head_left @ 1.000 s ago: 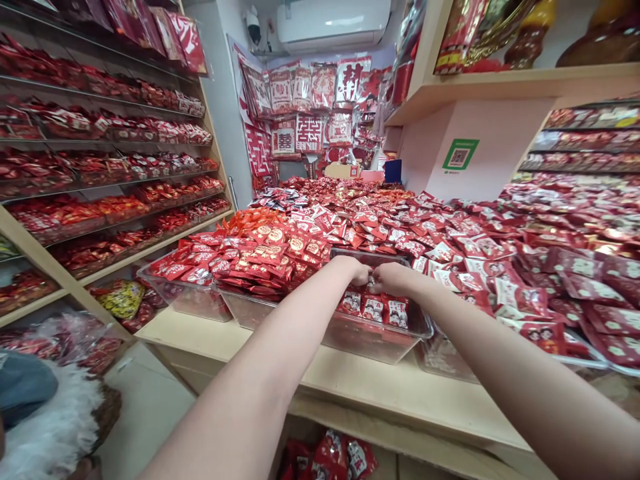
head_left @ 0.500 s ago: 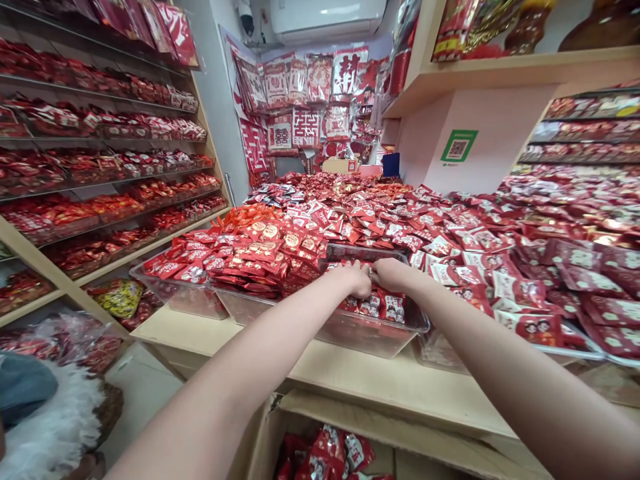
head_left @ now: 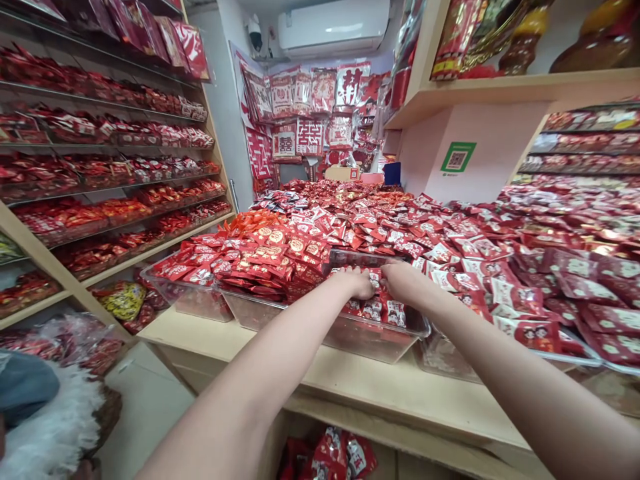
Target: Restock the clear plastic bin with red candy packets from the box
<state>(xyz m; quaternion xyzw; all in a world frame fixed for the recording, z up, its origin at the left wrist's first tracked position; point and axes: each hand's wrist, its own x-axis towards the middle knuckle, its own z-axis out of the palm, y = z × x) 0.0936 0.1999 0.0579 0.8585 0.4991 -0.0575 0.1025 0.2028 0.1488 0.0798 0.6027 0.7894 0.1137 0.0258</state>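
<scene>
Both arms reach forward over a clear plastic bin that holds small red packets with white figures on them. My left hand is inside the bin with its fingers bent down on the packets; what its fingertips hold, if anything, is hidden. Just to its right, my right hand leans over the bin's back right part, fingers pointing left and down at the packets, its fingertips hard to make out. A small gap separates the two hands.
Heaped red packets fill neighbouring bins on the left and right. An open cardboard box with red packets stands below the counter edge. Stocked shelves line the left wall. White fluffy material is at the lower left.
My hands have moved slightly apart, the right one shifting to the right. The camera view has tilted a little, so the background sits lower.
</scene>
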